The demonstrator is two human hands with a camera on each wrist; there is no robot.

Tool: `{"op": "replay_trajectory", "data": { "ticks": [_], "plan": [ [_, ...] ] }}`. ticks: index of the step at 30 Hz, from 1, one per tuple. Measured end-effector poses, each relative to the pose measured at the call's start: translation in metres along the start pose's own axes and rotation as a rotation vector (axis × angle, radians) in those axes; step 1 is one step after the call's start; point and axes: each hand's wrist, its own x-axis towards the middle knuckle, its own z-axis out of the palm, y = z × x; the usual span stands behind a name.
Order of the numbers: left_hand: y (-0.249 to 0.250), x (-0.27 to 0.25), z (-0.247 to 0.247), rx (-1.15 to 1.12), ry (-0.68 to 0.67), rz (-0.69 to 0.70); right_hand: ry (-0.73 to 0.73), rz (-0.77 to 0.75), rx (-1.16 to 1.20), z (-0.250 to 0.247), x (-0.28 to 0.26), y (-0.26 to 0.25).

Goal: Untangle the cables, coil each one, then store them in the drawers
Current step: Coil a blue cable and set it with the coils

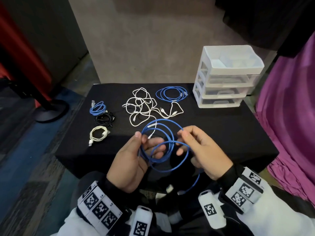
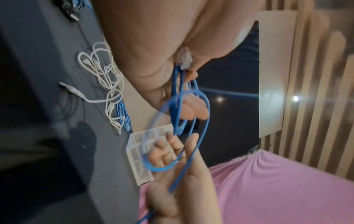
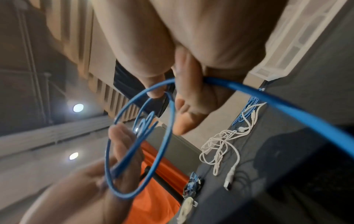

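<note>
My left hand point(image 1: 129, 160) has its fingers point(image 1: 156, 147) curled through the loops of the blue cable point(image 1: 166, 145), thumb pressing the bundle from the near side, so the coil hangs gripped there above the near edge of the worktop point(image 1: 221, 133). My right hand point(image 1: 202, 150) pinches the outer loop between thumb and forefinger at the coil's right side; its other fingers are loosely bent under the loops. In the left wrist view a clear plug sits wedged against my palm, half hidden by skin. The free tail of the blue cable drops below my right palm and I lose its end between my wrists.

Beyond my hands lies the white tangle point(image 1: 146, 106), several cords knotted together; how many I cannot tell. Behind it to the right rests a coiled blue cable point(image 1: 171, 93). On the left, three small coils sit in a row: blue point(image 1: 98, 108), black point(image 1: 104, 119), cream point(image 1: 98, 134). The drawer unit point(image 1: 226, 77) stands at the far right corner, its drawers pushed in; their contents are blurred through the plastic. A purple cloth point(image 1: 289, 116) hangs just right of the worktop.
</note>
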Motion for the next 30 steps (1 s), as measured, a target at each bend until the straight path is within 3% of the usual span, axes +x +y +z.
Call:
{"op": "replay_trajectory", "data": {
  "ticks": [4, 7, 9, 12, 24, 27, 30],
  "plan": [
    [0.009, 0.008, -0.003, -0.113, 0.125, 0.029, 0.072, -0.201, -0.143, 0.002, -0.007, 0.017],
    [0.012, 0.009, -0.004, -0.005, 0.123, 0.038, 0.018, -0.258, -0.175, 0.001, -0.014, 0.016],
    [0.008, 0.006, -0.002, 0.159, 0.091, 0.027, 0.022, -0.213, -0.114, 0.001, -0.014, 0.011],
    [-0.002, 0.0, 0.003, 0.325, 0.006, 0.005, 0.143, -0.154, -0.067, 0.001, -0.003, 0.007],
    [-0.001, -0.007, -0.003, 0.453, -0.198, -0.147, 0.473, -0.067, 0.013, -0.049, 0.052, -0.014],
    [0.001, -0.007, -0.003, 0.481, -0.117, -0.107, 0.426, -0.142, -0.38, -0.058, 0.055, -0.004],
    [0.004, -0.006, -0.003, 0.577, -0.107, -0.043, 0.242, -0.329, -0.776, -0.047, 0.035, -0.013]
  ]
}}
